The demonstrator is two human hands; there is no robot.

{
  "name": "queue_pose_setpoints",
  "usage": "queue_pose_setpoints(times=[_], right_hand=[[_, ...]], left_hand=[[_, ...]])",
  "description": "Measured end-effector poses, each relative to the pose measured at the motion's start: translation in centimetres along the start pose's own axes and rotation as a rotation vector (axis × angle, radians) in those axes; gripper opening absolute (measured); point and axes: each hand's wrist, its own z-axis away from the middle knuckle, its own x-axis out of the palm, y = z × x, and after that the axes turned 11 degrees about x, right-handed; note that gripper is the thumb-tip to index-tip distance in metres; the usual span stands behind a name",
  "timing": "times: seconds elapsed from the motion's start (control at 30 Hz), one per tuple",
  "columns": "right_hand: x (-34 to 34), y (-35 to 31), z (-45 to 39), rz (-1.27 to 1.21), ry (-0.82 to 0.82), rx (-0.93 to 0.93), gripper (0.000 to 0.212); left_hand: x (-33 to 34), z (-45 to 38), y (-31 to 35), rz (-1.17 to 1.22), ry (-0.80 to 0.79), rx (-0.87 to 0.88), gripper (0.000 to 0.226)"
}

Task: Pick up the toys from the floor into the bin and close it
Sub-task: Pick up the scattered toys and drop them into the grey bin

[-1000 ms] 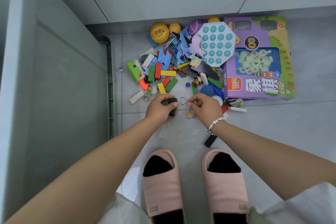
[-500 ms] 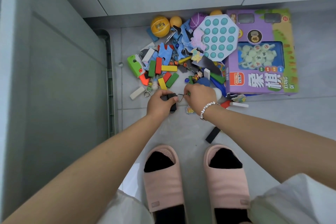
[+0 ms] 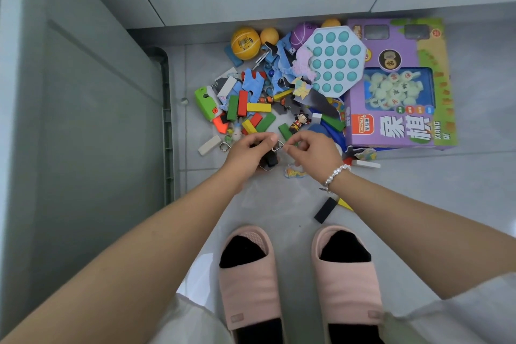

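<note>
A heap of toys lies on the grey floor tiles: coloured wooden blocks [image 3: 258, 107], blue puzzle pieces [image 3: 252, 84], a yellow ball [image 3: 245, 42], a teal pop-it board [image 3: 333, 60] and a purple chess box [image 3: 399, 84]. My left hand [image 3: 248, 152] grips a black block [image 3: 269, 160] at the heap's near edge. My right hand [image 3: 314, 152] pinches a small metal wire triangle [image 3: 278, 145] between thumb and forefinger, right beside my left thumb. A little figure [image 3: 300, 121] lies just beyond my hands. The grey bin [image 3: 83, 120] fills the left side; its inside is hidden.
A black block [image 3: 324, 210] and a yellow piece lie on the floor under my right wrist. A white block [image 3: 209, 145] and a metal ring [image 3: 224, 146] sit left of my left hand. My feet in pink slippers [image 3: 248, 276] stand below. A wall runs behind the heap.
My right hand moved left and took the wire triangle between its fingertips, bringing it against my left hand. My left hand kept its grip on the black block.
</note>
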Motion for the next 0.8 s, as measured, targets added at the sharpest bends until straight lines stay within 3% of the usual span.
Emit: queue_pose_setpoints(times=[0.1,0.23,0.4,0.47,0.63,0.8], right_hand=[[0.1,-0.4,0.1,-0.086,-0.047,0.0,0.017],[-0.6,-0.2,0.5,-0.275,-0.039,0.125,0.007],[-1.4,0.6,1.5,-1.114,-0.29,0.55,0.023],[-1.3,1.1,1.8,-1.25,-0.394,0.661,0.025],[-1.0,1.3,1.8,-1.197,-0.517,0.651,0.035],[-0.7,-0.8,0.6,-0.896,-0.452,0.553,0.016]], left_hand=[[0.4,0.0,-0.2,-0.047,-0.003,0.018,0.009],[0.2,-0.1,-0.9,-0.077,0.066,0.006,0.011],[0.1,0.0,-1.4,-0.125,0.066,0.029,0.012],[0.2,0.0,-1.4,-0.129,0.064,0.038,0.012],[0.0,0.1,-1.5,-0.102,0.064,0.035,0.014],[-1.7,0.3,-1.6,-0.123,0.09,0.048,0.015]])
